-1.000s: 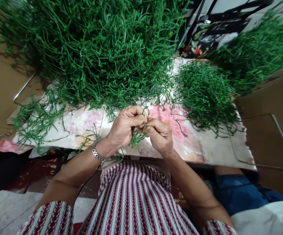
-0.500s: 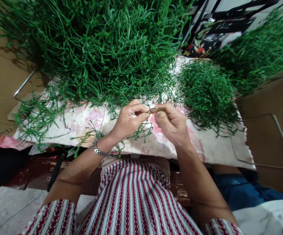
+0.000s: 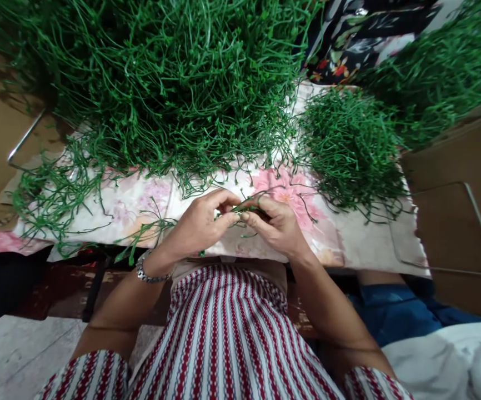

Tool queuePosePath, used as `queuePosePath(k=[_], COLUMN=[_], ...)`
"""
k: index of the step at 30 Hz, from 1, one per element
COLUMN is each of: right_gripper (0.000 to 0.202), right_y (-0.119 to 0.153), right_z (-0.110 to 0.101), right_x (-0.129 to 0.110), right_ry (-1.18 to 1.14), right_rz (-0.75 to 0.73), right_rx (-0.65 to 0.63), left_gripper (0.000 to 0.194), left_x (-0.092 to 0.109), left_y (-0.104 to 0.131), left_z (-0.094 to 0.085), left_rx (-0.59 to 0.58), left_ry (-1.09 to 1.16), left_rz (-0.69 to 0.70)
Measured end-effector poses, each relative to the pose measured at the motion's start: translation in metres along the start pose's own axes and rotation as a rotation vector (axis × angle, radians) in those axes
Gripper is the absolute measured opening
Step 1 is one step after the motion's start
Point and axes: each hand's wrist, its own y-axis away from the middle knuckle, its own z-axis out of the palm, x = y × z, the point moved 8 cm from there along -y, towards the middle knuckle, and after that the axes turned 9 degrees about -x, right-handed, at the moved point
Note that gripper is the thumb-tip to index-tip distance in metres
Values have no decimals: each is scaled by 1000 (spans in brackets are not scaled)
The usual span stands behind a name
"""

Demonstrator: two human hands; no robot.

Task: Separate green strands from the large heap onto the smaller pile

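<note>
The stems (image 3: 190, 83) are bright green with paler tips, deepening to near-black green in shadow; the smaller heap (image 3: 351, 141) is a darker green. The cloth (image 3: 365, 239) is cream, printed with pink, lilac and orange flowers. Dark-red patterned stripes run between white ones on the shirt (image 3: 224, 333). The bracelet (image 3: 143, 268) is silver, the cardboard (image 3: 440, 222) brown, the shorts (image 3: 394, 314) blue. Red, orange and white blooms pattern the black bag (image 3: 349, 55).
</note>
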Motion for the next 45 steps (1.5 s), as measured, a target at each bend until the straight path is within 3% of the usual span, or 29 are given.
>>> queuePosePath(k=[3, 8, 14, 21, 26, 31, 34, 36, 38, 42, 45], right_gripper=[12, 14, 10, 11, 9, 21, 15, 11, 13, 10, 11], right_y=[2, 4, 10, 6, 8, 10, 10, 12, 14, 26, 36], right_z=[0, 4, 1, 5, 11, 11, 13, 12, 14, 31, 37], right_x=[-5, -9, -11, -21, -19, -16, -9, -9, -14, -29, -39], right_ry=[82, 66, 82, 349, 664, 409, 261, 291, 369, 476, 520], right_rz=[-18, -65, -132, -226, -226, -216, -178, -183, -220, -297, -344], right_rx=[29, 30, 133, -52, -132, -69, -65, -57, -125, -494, -633], left_gripper=[4, 10, 10, 11, 12, 11, 12, 13, 16, 19, 18], left_x=[-4, -3, -2, 3, -6, -11, -13, -14, -10, 13, 26], left_y=[4, 3, 5, 6, 2, -1, 0, 2, 6, 26, 40], left_z=[0, 5, 5, 14, 20, 18, 21, 22, 26, 40, 45], left_rx=[52, 41, 52, -85, -162, -109, -114, -126, -197, -461, -571], left_ry=[-15, 59, 116, -119, -51, 157, 187, 141, 66, -183, -346], left_rz=[-19, 5, 61, 76, -2, -17, -22, -26, -3, 179, 275])
